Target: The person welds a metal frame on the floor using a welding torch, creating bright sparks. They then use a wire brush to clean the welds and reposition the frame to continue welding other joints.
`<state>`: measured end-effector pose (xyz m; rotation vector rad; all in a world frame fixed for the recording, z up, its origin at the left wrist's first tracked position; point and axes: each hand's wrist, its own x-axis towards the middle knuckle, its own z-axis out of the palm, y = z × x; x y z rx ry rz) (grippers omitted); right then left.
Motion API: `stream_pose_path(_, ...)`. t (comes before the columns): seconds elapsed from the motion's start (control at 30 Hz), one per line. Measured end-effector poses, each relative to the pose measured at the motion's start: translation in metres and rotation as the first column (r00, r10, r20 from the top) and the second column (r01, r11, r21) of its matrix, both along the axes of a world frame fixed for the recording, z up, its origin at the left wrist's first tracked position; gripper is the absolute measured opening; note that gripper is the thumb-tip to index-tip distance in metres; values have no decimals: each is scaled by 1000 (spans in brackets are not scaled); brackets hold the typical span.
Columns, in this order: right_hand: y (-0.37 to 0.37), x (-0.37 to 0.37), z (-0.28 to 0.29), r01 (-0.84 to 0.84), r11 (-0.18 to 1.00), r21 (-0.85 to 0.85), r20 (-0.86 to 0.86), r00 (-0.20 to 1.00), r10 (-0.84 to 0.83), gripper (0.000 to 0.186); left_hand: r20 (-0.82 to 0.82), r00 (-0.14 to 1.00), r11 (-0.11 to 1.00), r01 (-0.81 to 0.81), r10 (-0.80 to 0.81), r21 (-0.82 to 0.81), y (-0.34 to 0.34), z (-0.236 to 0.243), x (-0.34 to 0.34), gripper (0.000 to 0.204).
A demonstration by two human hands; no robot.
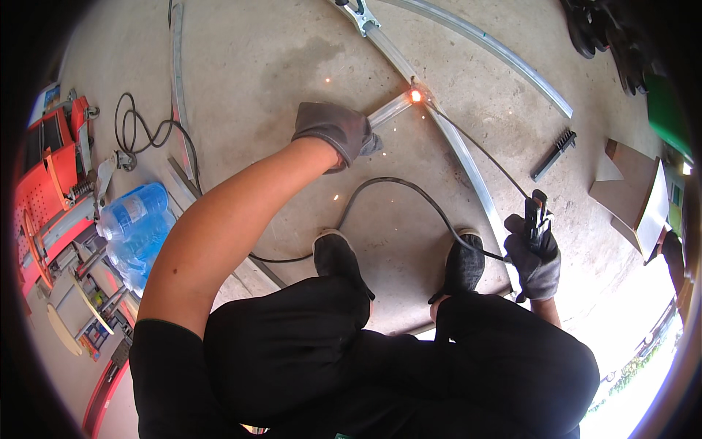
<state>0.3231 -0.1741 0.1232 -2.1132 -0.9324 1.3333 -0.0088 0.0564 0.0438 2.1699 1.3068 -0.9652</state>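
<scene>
My gloved right hand (534,257) is wrapped round a black electrode holder (539,212). A long thin welding rod (479,148) runs from the holder up to a glowing orange spot (416,96), with sparks scattered about it. That spot lies where a short metal tube (391,109) meets a long metal tube (458,151) on the floor. My gloved left hand (336,134) is closed round the near end of the short tube. A clamp (360,17) grips the long tube's far end. The holder's black cable (398,181) loops past my shoes.
A wire brush (554,154) lies right of the long tube, and a curved metal bar (490,45) beyond it. Blue-tinted plastic bottles (135,227) stand at left beside a red machine (47,172). A cardboard box (630,192) sits at right. Another cable (150,135) coils at far left.
</scene>
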Motion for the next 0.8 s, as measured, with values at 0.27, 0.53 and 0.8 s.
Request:
stream_pose_path(0.27,-1,1,0,37,998,-40,-36,999,-39,35,50,997,999,-52,52,-17,1,2,2,56)
stream_pose_path(0.53,-4,6,-9,-110,994,18,78,991,108,39,-59,998,1000,13,-13,0,0,1,2,21)
stream_pose_path(0.8,-4,6,-3,-7,1000,-2,-9,1000,7,47,-1,1000,1000,-4,4,22,-1,-6,-4,52)
